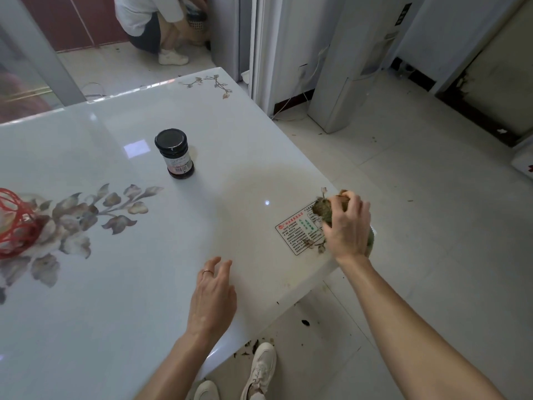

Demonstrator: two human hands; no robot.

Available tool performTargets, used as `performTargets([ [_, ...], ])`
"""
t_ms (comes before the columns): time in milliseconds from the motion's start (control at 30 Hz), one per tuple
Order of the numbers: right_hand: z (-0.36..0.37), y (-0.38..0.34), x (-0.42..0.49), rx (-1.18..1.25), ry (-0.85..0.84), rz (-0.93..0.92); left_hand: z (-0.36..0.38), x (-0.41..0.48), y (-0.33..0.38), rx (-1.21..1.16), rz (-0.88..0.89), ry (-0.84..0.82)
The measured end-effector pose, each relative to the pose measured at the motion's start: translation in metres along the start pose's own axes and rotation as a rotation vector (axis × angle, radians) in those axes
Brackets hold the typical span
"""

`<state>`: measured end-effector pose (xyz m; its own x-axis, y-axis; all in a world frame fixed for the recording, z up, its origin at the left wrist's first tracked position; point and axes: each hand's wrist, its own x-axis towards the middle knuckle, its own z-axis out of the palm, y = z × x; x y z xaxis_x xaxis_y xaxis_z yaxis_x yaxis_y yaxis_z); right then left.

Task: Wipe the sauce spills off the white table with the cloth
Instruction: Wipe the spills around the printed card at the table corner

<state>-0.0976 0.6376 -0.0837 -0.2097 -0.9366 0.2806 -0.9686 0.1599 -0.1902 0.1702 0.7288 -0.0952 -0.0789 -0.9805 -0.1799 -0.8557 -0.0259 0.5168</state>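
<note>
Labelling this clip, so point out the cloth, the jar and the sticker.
cloth [321, 210], head view, bunched brownish-green end.
jar [170, 140], head view, black lid.
sticker [298, 233], head view, printed middle.

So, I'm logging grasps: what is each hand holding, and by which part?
Right hand grips the bunched cloth from above, fingers curled over it; left hand holds nothing.

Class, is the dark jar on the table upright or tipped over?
Upright: the jar stands on its base, its black lid facing up.

Right hand [347, 226] grips cloth [322, 209] at table [115, 284] corner.
</note>
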Motion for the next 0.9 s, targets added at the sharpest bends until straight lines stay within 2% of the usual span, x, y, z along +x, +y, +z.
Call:
performTargets([
  [100,0.017,-0.002,-0.016,-0.068,-0.187,-0.109,0.003,0.003,0.005,-0.003,0.0,-0.004],
  [200,0.023,0.007,-0.025,0.065,-0.312,-0.119,0.004,0.007,0.007,0.0,-0.002,-0.002],
  [267,0.02,0.017,-0.022,0.14,-0.31,-0.09,0.004,0.009,0.005,0.009,-0.008,0.001],
  [433,0.028,0.029,-0.036,0.132,-0.34,-0.068,0.008,0.009,0.007,0.009,-0.016,-0.003],
  [667,0.045,0.011,-0.05,0.254,-0.237,-0.06,0.012,0.009,0.01,0.014,0.003,-0.017],
  [900,0.043,-0.024,-0.1,0.312,-0.22,-0.089,0.01,0.003,0.015,0.006,0.02,-0.034],
])
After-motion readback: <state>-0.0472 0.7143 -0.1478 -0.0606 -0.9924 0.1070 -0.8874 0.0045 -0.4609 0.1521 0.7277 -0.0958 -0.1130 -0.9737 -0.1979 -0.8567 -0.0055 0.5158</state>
